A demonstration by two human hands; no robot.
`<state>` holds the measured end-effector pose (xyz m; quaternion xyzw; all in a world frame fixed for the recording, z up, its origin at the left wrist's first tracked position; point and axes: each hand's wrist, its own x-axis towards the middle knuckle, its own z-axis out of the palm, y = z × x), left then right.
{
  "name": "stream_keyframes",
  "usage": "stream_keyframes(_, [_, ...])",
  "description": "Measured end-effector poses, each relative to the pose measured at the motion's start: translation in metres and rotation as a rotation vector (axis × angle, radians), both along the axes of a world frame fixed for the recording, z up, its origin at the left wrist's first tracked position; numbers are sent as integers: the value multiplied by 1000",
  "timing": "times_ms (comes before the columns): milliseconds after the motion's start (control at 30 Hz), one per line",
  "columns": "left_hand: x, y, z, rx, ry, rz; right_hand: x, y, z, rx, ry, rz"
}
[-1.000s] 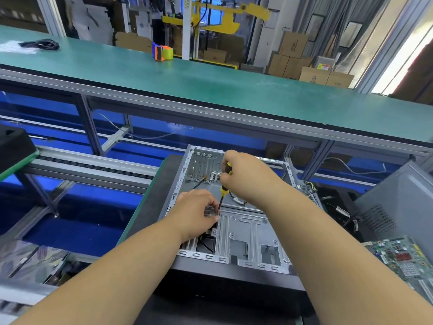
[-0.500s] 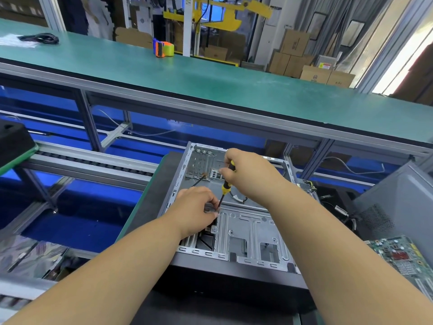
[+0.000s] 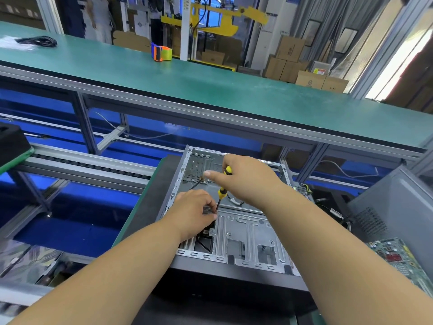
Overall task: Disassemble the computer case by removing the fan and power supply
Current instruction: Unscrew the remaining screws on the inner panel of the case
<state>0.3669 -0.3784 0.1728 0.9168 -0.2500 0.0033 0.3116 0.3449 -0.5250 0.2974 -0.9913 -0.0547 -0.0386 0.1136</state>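
Yellow-handled screwdriver (image 3: 222, 192) sits in the right hand (image 3: 248, 181), whose forefinger now points out straight where it was curled before. Just below, the left hand (image 3: 195, 213) pinches something small and dark at the tip, perhaps a bracket. Both work inside the grey computer case (image 3: 246, 233); beyond them runs a green tabletop (image 3: 210, 85), cardboard boxes (image 3: 290, 59) behind.

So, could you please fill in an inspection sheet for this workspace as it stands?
Surface: dark mat under the case.
Job's things: open computer case, lying flat; screwdriver tip down inside it.
Clutter: circuit board at right; tape dispenser on the green bench.
Hands: right hand holds the screwdriver; left hand pinches a small part by its tip.
Cables: black cord far left.
Surroundings: cardboard boxes behind.
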Motion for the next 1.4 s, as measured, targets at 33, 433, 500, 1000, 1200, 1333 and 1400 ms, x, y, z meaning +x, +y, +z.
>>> stream_keyframes(33, [0, 0, 0, 3, -2, -1, 1, -1, 1, -2, -5, -12])
stream_keyframes(433, [0, -1, -2, 1, -17, 12, 3, -5, -3, -90, -69, -70])
stream_keyframes(500, [0, -2, -1, 6, -16, 12, 5, -6, -2, -57, -22, -34])
stream_keyframes(1000, [-3, -1, 5, 33, -10, 5, 1, -4, 7, 209, 159, 28])
stream_keyframes(1200, [-3, -1, 5, 23, 4, 15, 4, -4, 2, 14, 39, -42])
stream_keyframes(1333, [-2, -1, 4, 31, -3, 20, 6, -5, 1, 121, 56, -44])
stream_keyframes(1400, [-2, -1, 3, 31, -5, 20, 5, -4, 0, 145, 43, -45])
